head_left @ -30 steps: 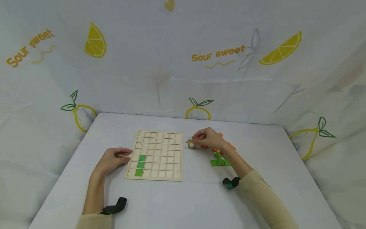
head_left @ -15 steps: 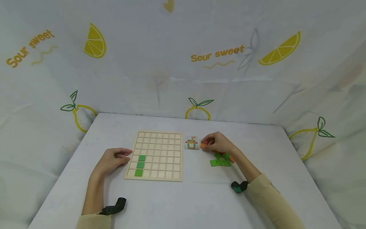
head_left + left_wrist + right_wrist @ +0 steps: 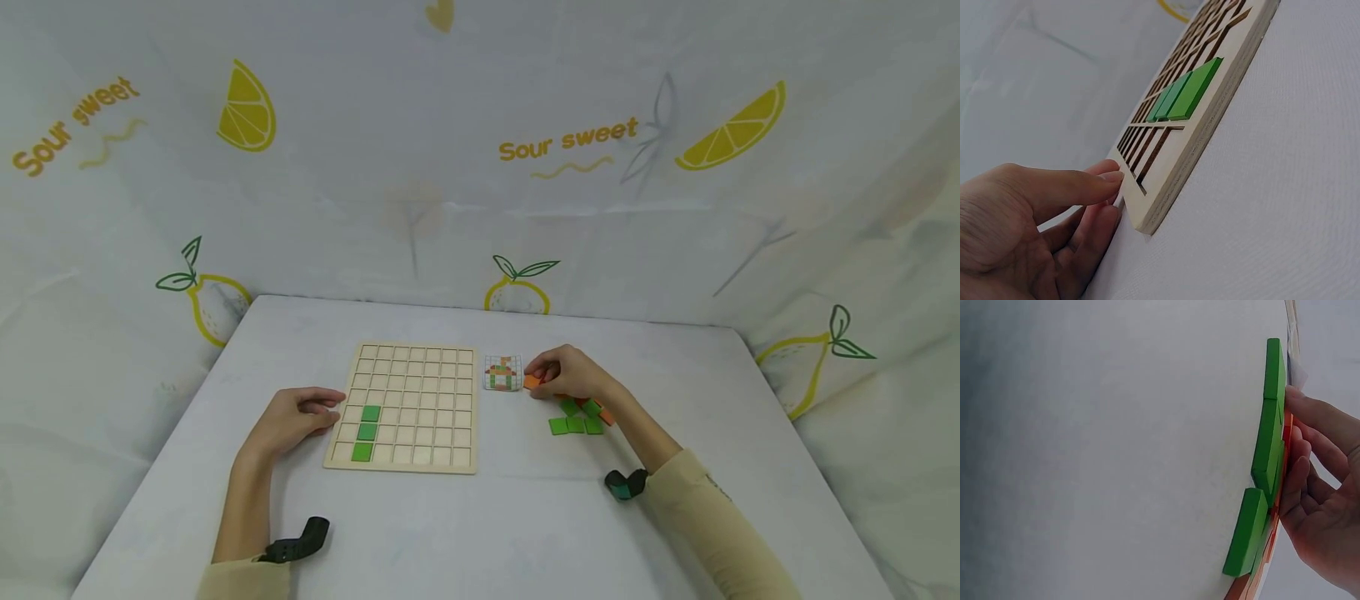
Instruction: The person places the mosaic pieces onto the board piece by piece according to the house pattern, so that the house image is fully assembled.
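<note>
My left hand rests at the left edge of a wooden grid board, thumb and fingertips touching the rim in the left wrist view. A column of three green square tiles lies in the board's cells near its lower left. To the right, my right hand pinches an orange tile between thumb and fingers, low over the table. A small printed pattern card lies between board and right hand. Loose green tiles lie just under the right hand; part of the pile is hidden behind it.
More orange tiles show beside the right wrist. The white table ends at a white cloth backdrop printed with lemons. A black camera mount sits on the left wrist, another mount on the right.
My right hand has moved right and slightly down from over the pattern card to the orange tile, uncovering the card. Over the last half second it barely moves. My left hand stays at the board.
</note>
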The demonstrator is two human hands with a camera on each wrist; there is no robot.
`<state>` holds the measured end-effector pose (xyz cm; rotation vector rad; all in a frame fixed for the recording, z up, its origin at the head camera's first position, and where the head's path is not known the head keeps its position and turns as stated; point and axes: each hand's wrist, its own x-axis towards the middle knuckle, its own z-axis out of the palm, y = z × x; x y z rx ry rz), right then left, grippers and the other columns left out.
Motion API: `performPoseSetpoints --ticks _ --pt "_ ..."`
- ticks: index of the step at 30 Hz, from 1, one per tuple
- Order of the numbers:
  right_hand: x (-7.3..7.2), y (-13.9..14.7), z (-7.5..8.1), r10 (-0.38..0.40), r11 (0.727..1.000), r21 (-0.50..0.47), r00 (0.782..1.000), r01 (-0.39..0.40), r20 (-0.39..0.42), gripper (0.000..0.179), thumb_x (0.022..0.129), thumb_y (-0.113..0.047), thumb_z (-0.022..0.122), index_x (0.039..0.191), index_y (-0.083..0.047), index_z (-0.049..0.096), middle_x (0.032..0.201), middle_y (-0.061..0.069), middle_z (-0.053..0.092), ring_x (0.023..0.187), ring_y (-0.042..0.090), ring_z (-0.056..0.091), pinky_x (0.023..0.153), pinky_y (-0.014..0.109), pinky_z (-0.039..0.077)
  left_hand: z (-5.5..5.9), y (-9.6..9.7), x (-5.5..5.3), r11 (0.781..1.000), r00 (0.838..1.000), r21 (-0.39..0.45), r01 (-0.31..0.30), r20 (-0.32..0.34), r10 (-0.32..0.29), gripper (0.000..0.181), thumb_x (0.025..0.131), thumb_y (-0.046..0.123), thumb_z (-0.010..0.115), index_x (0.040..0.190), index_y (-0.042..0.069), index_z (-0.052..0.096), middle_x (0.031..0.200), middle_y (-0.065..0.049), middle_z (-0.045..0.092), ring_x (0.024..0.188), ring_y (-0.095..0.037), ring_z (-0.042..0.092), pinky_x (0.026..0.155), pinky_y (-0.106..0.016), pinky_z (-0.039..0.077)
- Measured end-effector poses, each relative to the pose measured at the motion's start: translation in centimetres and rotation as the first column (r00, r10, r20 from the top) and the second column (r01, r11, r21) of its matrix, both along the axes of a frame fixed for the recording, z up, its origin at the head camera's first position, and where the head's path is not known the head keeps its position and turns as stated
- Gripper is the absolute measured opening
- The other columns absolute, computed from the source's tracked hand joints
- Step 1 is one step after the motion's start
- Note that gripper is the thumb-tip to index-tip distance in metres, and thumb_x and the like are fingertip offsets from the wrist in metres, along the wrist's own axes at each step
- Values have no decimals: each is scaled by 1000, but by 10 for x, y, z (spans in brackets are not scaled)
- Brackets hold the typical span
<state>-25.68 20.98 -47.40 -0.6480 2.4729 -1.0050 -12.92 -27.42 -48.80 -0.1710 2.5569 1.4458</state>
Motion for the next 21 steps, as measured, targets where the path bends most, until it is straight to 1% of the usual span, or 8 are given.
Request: performPoseSetpoints --ticks 6,10,16,21 --pt "0 0 2 11 1000 19 1000 -11 -4 27 91 -14 88 116 -6 80 98 5 75 84 16 61 75 21 51 0 0 0 1000 1000 8 2 0 -2 39 97 9 79 133 -4 72 98 -8 77 86 -8 68 75 -20 59" --pt "1 1 2 36 999 13 999 -36 -31 26 91 -15 89 113 -5 80 94 5 73 82 15 61 73 21 51 0 1 0 1000 1000 8 2 -1 -2 39 97 9 78 133 -4 72 99 -9 77 86 -8 68 76 -19 59" --pt "2 4 4 51 999 -4 998 -51 -49 26 90 -17 90 111 -5 81 92 6 73 82 15 61 71 20 51 1 0 0 1000 1000 3 4 0 -4 39 97 9 78 133 -5 72 98 -9 78 86 -9 68 74 -20 59" --pt "3 4 7 43 999 -22 997 -45 -70 28 90 -16 90 113 -4 81 96 7 76 84 14 63 74 20 53 2 0 1 1000 1000 4 18 -6 -18 38 97 8 78 132 -5 72 97 -8 78 85 -9 67 74 -20 57"
